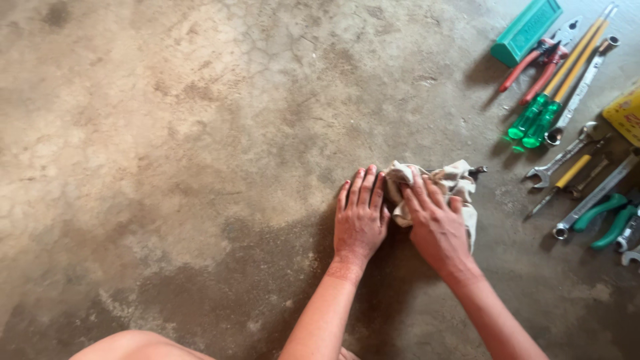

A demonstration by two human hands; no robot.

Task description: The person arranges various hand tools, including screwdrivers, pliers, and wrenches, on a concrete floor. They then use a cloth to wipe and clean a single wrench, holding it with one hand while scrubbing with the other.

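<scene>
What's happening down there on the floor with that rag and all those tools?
A person crouches over a concrete floor. The right hand presses on a crumpled whitish rag wrapped around a metal tool whose tip pokes out. The left hand lies flat on the floor beside the rag, fingers touching its edge. To the right lie green-handled screwdrivers, red-handled pliers, wrenches and a teal box.

A stained concrete floor (pixel 167 133) carries a crumpled rag (pixel 453 183), a green box (pixel 527 30), pliers (pixel 543 60), screwdrivers (pixel 560 80) and wrenches (pixel 567 155).
</scene>
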